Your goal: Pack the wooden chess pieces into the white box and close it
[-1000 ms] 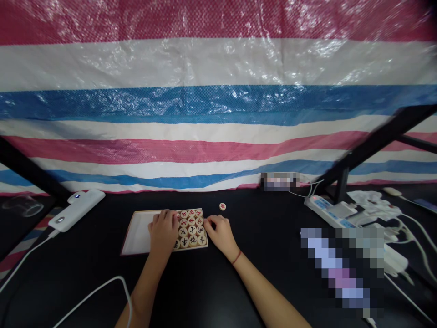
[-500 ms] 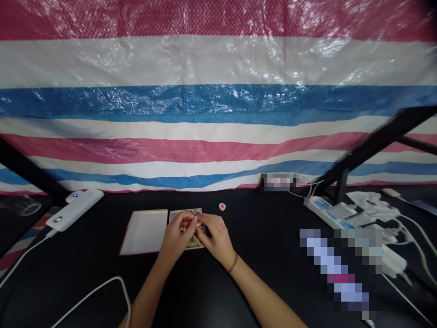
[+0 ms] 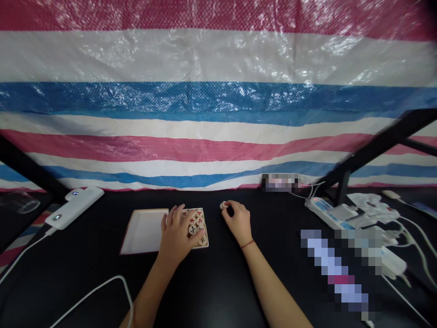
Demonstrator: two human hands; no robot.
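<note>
- Now the work splits in two, as I read it from my remote seat: half a second ago both hands meet over the box, and at present only one is there.
- The person's right hand [image 3: 239, 223] has gone out to the small, round, cream-coloured chess piece with a red character [image 3: 222, 206], which sits well apart from the box on the smooth black tabletop [image 3: 208, 291].
- Its thumb and forefinger are clamped on that piece at the edge; I cannot tell whether it is off the surface.
- The left hand [image 3: 175, 239] stays at the shallow, pale-rimmed rectangular box [image 3: 207, 239], its fingers spread apart over the contents, and I see nothing gripped there. Whether the fingertips press down, I cannot tell.
- Inside, the round cream pieces with red and black characters [image 3: 192, 229] lie face up in close rows, red farther off, black nearer; the hand hides several from me.
- The flat white-lined lid with a dark red edge [image 3: 146, 231] lies just left of the box, about where it was.
- For the work, I judge this shift matters: the loose piece, untouched in both earlier views, is now in the fingers.
</note>
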